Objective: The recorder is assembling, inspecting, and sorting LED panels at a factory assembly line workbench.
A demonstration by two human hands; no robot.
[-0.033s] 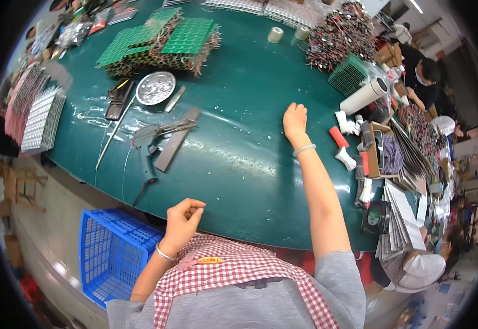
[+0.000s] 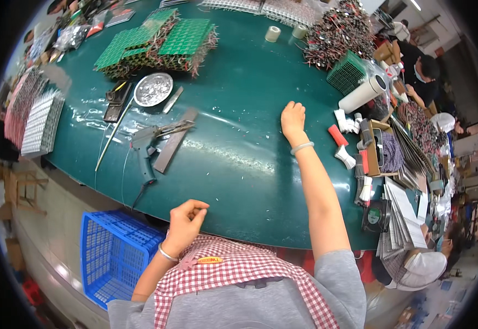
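My left hand (image 2: 187,223) hovers by the table's near edge, in front of the checked apron (image 2: 233,268). Its fingers are curled, thumb close to the index finger, and nothing shows between them. Farther out, my right hand (image 2: 293,118) is closed over the green tabletop (image 2: 233,197), fingers folded in; whatever it may hold is hidden. Nearest to it on the right lie bundles of white strips (image 2: 344,157) and a red roll (image 2: 337,135). Tiny white bits are scattered across the table between my hands.
On the left lie a glue gun (image 2: 143,153), a flat metal bar (image 2: 174,145) and a round metal dish (image 2: 153,89). Stacked green grids (image 2: 187,37) stand behind them. A white bottle (image 2: 362,94) lies at right. A blue crate (image 2: 118,257) sits below the table's edge.
My left hand has shifted very slightly to the right. The rest of the scene has moved a few pixels left with the view; my right hand keeps its closed pose.
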